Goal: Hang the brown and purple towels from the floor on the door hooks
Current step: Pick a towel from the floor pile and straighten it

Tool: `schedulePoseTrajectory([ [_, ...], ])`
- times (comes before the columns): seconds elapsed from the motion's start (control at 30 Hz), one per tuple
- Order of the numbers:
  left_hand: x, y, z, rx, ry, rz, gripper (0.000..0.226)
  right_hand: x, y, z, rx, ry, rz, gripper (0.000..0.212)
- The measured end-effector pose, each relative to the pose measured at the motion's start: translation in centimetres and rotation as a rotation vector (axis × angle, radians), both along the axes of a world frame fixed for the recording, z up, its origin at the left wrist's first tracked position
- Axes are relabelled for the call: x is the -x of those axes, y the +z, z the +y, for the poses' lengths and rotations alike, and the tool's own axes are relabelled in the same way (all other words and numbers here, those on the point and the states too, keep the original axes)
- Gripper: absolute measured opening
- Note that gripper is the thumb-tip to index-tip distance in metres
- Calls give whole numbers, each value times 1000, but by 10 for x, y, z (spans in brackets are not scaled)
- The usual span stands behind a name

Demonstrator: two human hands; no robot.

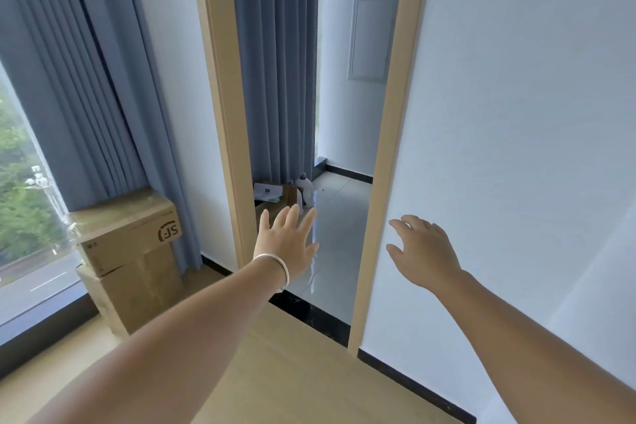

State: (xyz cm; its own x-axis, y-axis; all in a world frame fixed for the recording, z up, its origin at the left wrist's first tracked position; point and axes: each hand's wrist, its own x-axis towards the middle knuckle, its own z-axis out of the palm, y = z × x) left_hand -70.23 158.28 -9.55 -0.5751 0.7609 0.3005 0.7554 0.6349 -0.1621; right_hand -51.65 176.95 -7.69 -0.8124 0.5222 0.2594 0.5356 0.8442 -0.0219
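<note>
We face a white wall (516,113) that fills everything to the right of our right fingers, with a tall wood-trimmed doorway (392,148) opening just past both sets of fingertips. Well to the left of our left fingers hang the long blue curtains (86,79) over a window, and below them, off to the left of that wrist, sit two stacked cardboard boxes (130,251). Beyond our left fingertips, on the tiled floor of the far room, we make out a smaller open box (275,193) and a white bottle (306,191).

Our left hand (287,239) reaches forward with its fingers straight and spread apart, holding nothing; a silver bracelet (275,267) rings the wrist behind them. Our right hand (421,251) is also bare, fingers loosely curved and apart, close to the door trim.

Neither the brown nor the purple towel shows anywhere here, nor do the door or its hooks; we cannot tell where they lie.

The risk, as we judge it, is heading into the wrong room, or knocking the bottle over just past our fingertips as we step through.
</note>
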Motion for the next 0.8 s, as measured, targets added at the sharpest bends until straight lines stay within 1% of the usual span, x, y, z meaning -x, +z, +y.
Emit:
schedulePoseTrajectory([
  [0.23, 76, -52, -8, 26, 109, -89, 68, 95, -43, 17, 55, 105, -101, 50],
  [0.37, 140, -83, -15, 2, 191, -153, 67, 174, -59, 24, 38, 192, -156, 52],
  [0.47, 197, -111, -21, -16, 285, -226, 65, 242, -75, 24, 10, 280, -233, 53],
  [0.6, 260, -147, -41, 10, 421, -327, 65, 333, -101, 13, 19, 381, -305, 54],
  [0.8, 319, -176, -93, 23, 597, -430, 66, 441, -139, -29, 65, 542, -349, 54],
])
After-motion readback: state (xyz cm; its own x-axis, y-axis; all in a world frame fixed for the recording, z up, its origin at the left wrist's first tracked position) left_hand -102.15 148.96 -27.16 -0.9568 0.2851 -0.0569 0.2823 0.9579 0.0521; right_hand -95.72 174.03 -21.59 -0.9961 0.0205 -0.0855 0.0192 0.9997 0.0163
